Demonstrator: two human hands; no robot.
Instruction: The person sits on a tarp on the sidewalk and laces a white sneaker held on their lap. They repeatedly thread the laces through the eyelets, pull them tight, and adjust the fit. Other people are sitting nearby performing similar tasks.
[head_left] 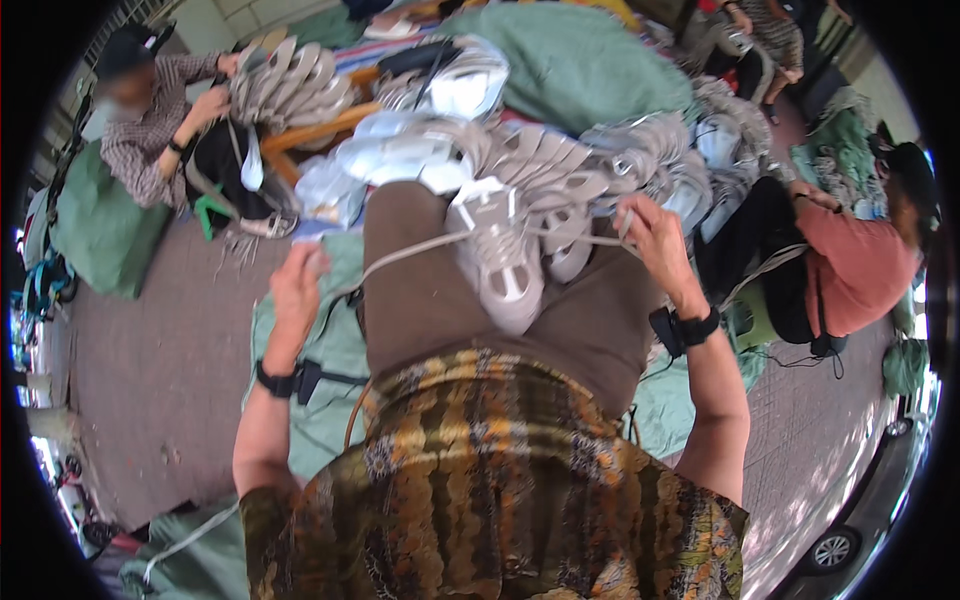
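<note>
A pale grey shoe upper (505, 255) rests across my thighs with its toe toward me. Beside it, partly covered, lies a second upper (567, 243). A long beige shoelace (428, 243) runs out of the first upper to both sides. On the right, the fingers of my right hand (655, 245) pinch the lace, which is drawn fairly straight. My left hand (295, 295) is raised out to the left, its fingers curled and slightly blurred. The lace's left part sags toward my knee; whether it reaches those fingers is unclear.
Ahead lies a heap of grey uppers (535, 155) with pale plastic bags (405, 155) and a green sack (575, 65). A person with stacked uppers (290, 88) sits at left, another in a pink top (858, 262) at right. A green sheet (325, 400) lies beneath me.
</note>
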